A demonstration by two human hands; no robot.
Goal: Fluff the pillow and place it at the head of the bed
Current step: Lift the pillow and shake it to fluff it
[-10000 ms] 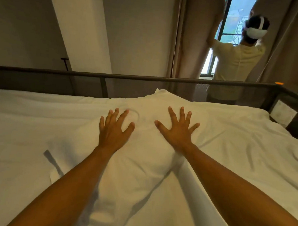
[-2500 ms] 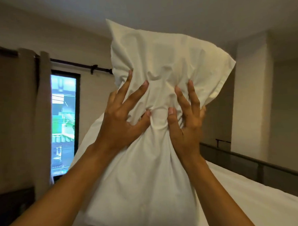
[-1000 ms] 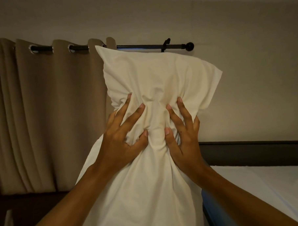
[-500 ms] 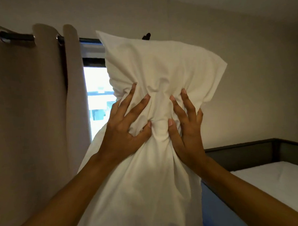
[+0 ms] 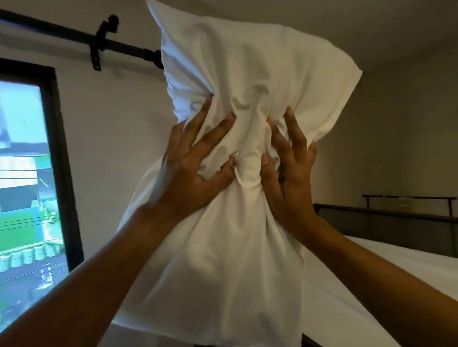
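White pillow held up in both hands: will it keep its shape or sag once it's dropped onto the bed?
The white fabric pillow looks soft: it bunches deeply where the left hand and right hand pinch its middle. It probably flops and needs patting flat on the white bed sheet. Held high, it seems light.

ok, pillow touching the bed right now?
Apart. The head view shows the pillow held up in the left hand and right hand, off the bed.
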